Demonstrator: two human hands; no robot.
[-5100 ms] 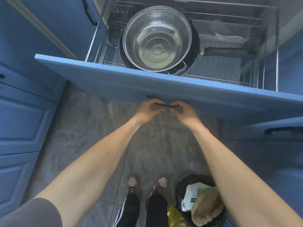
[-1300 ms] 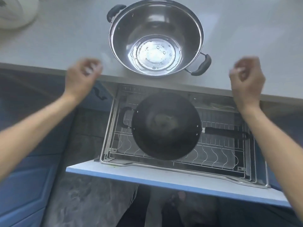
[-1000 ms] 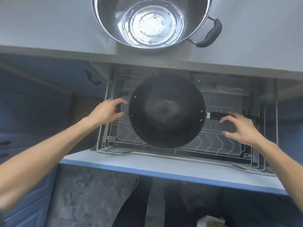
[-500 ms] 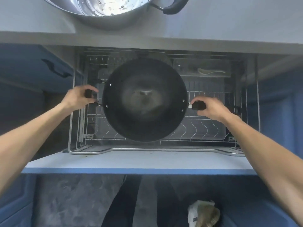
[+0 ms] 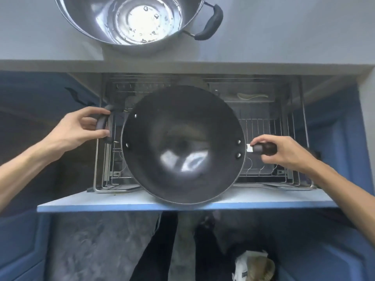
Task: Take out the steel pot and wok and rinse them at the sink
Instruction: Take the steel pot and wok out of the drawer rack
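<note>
Blue kitchen cabinets (image 5: 22,230) frame a grey worktop (image 5: 284,37) running across the top of the view, with the pulled-out wire basket drawer (image 5: 274,138) open below it. On the worktop sits the steel pot (image 5: 129,19), already out, drops of water showing in its base. The black wok (image 5: 182,145) is above the drawer, its near rim over the blue drawer front (image 5: 81,205). The left hand (image 5: 79,128) is closed around the wok's small loop handle; the right hand (image 5: 284,153) grips the long handle near its root. I judge the step to be taking out the wok. Next it must clear the worktop edge and go level towards the sink, which is not in view.
</note>
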